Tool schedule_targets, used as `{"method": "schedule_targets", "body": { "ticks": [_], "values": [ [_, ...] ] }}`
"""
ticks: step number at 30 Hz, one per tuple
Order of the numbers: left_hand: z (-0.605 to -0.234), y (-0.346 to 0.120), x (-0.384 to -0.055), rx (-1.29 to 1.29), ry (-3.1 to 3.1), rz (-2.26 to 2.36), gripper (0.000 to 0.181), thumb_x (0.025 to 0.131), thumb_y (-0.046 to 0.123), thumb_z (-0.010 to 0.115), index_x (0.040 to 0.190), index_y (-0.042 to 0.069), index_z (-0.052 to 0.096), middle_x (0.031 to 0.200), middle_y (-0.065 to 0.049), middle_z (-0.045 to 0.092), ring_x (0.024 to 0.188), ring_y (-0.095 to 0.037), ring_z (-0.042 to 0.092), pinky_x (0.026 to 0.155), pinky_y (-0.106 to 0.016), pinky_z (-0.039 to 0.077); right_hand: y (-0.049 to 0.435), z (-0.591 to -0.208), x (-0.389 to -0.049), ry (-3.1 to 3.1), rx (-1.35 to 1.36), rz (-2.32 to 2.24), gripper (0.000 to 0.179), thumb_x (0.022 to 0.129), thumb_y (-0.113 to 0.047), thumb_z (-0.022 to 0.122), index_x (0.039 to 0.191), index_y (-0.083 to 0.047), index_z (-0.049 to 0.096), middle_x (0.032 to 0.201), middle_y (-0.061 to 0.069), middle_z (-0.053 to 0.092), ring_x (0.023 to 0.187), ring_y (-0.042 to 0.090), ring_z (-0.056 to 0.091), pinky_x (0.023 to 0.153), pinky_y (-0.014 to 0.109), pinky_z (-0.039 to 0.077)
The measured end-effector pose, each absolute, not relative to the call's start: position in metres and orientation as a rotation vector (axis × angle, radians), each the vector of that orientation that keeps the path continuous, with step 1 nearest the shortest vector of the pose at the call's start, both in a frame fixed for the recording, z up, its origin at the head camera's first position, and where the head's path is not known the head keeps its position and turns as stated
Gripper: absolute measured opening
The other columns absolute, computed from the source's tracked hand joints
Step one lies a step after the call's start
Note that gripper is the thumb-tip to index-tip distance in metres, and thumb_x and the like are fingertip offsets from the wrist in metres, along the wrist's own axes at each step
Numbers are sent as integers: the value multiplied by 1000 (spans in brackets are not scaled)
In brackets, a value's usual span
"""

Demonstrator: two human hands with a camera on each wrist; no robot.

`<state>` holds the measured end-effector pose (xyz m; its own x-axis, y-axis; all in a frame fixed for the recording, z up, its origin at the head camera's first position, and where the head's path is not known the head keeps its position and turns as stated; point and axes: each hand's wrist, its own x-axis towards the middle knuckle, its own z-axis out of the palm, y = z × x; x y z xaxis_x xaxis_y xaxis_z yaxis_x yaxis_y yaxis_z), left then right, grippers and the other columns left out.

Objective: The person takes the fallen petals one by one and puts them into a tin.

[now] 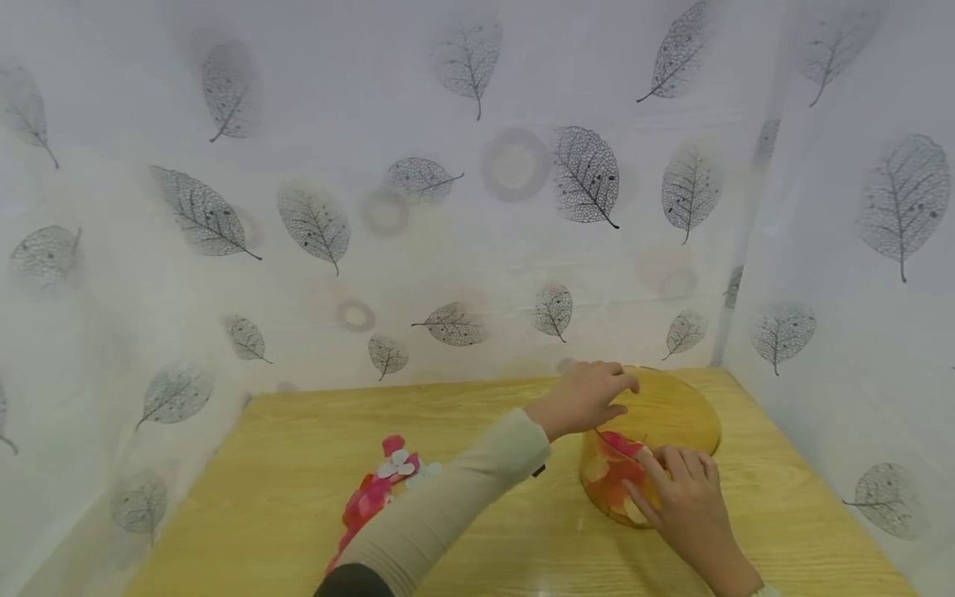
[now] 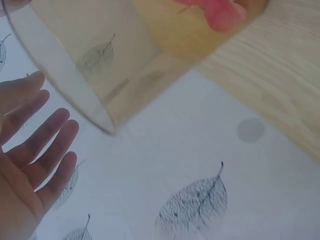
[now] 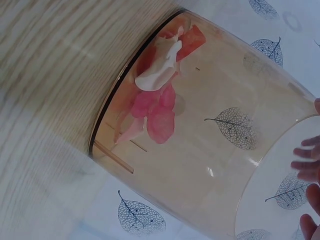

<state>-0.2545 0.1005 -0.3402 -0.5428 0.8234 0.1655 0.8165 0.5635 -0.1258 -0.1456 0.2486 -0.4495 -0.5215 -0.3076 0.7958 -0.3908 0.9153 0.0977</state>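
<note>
A clear amber-tinted cylindrical container (image 3: pixel 200 165) holds pink, red and white petals (image 3: pixel 160 112) near its dark-edged base. In the head view the same container (image 1: pixel 675 410) stands at the right of the table. My left hand (image 1: pixel 585 396) reaches across its far-left rim, and the left wrist view shows that hand (image 2: pixel 37 155) with fingers spread, apart from the wall. My right hand (image 1: pixel 686 502) is at the near-right side, thumb and forefinger apart; whether it touches the wall I cannot tell. A thin brown stick (image 3: pixel 115 157) shows near the base.
Pink, red and white artificial flowers (image 1: pixel 373 489) lie on the wooden table (image 1: pixel 298 439), partly hidden by my left forearm. White sheets (image 1: pixel 448 249) with a leaf print enclose the table at the back and both sides.
</note>
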Motion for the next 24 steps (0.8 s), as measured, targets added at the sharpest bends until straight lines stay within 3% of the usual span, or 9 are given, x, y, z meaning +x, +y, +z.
{"method": "schedule_targets", "body": {
  "ticks": [13,24],
  "values": [
    [-341,12,-252,-1297,-2508,-81,25,87,29,67,110,20,64,105,3,66,86,-9,63,78,-21,51,239,-432,-139,-2172,467,10,63,97,-56,19,93,-6,58,76,10,51,69,32,50,68,51,42],
    [-359,-44,-249,-1205,-2589,-70,24,85,27,69,108,19,64,102,1,65,87,-12,62,79,-27,51,228,-434,-139,-2200,428,34,67,95,-58,21,101,-5,60,77,15,50,70,34,49,71,52,39]
  ]
}}
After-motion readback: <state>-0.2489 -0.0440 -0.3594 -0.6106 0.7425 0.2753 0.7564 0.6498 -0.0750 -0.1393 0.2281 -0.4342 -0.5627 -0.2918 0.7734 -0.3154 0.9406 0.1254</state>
